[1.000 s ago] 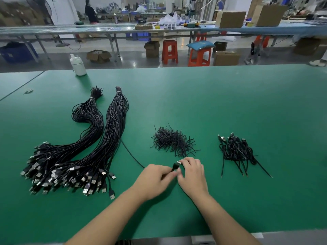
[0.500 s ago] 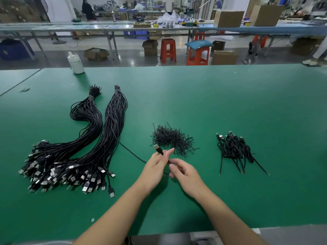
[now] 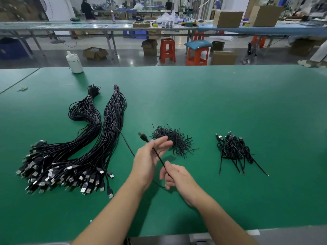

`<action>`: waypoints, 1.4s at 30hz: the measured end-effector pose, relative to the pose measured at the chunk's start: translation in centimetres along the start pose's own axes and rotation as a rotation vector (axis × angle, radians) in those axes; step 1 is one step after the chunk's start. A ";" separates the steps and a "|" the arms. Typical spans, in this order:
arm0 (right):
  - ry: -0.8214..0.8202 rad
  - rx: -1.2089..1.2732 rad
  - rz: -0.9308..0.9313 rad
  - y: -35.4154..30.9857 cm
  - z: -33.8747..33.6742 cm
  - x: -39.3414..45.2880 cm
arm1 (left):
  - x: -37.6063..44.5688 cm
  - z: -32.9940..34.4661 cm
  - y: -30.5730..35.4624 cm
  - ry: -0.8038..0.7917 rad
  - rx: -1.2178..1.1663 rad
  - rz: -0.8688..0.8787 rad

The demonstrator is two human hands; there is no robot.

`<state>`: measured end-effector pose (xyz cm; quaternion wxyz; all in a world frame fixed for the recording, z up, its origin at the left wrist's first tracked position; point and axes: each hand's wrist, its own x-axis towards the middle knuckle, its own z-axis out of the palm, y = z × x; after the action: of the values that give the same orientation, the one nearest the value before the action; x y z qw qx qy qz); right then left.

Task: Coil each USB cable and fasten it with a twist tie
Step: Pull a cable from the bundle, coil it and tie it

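Observation:
One black USB cable runs between my hands above the green table. My left hand holds it near the plug end, which sticks up to the left of the fingers. My right hand pinches the cable lower down, and the rest trails back to the left toward the right one of two bundles of uncoiled cables. A heap of black twist ties lies just behind my left hand. Several coiled, tied cables lie at the right.
A white bottle stands at the table's far left edge. A small scrap lies at the far left. Beyond the table are red stools, cardboard boxes and long workbenches with people at them.
My left hand has lifted the plug end up and to the left. My right hand has slid down the cable toward me, so my hands have drawn apart.

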<state>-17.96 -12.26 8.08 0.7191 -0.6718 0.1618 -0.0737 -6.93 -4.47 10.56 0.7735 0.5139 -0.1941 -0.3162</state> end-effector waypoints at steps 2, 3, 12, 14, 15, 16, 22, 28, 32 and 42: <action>-0.023 0.026 0.009 0.1 0.1 -0.2 | 0.6 -0.3 1.9 -0.059 -0.431 -0.057; -0.029 0.014 0.009 0.1 -0.1 -0.4 | 0.6 -0.6 3.0 -0.128 -0.498 -0.100; -0.040 -0.406 -0.070 -1.0 -2.0 0.4 | -2.2 -1.1 3.8 -0.849 0.556 -0.643; -0.012 -0.477 -0.091 -1.6 -1.9 0.6 | -2.7 -0.4 3.2 -0.778 0.738 -0.665; 0.014 -0.499 -0.086 -1.8 -2.0 0.7 | -3.0 -0.1 2.9 -0.703 0.771 -0.670; 0.036 -0.487 -0.065 -1.8 -2.1 0.8 | -3.0 0.0 2.7 -0.613 0.776 -0.666; 0.130 -0.572 -0.166 -2.3 -2.6 0.5 | -2.8 -1.7 1.4 -0.565 1.468 -0.418; 0.238 -0.439 -0.144 -1.5 -1.2 0.4 | -1.3 -2.5 -1.0 0.031 0.659 -0.103; 0.003 -0.334 -0.021 1.0 0.2 -0.4 | 0.5 -2.5 0.0 0.283 -0.224 -0.013; -0.058 -0.165 0.093 2.6 -1.4 -0.3 | -1.9 -4.2 3.7 -0.798 0.453 -0.521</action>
<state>-19.01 -13.21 5.46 0.6682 -0.7224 0.1775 -0.0070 -4.60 0.69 12.34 0.4048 0.5392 -0.4028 -0.6190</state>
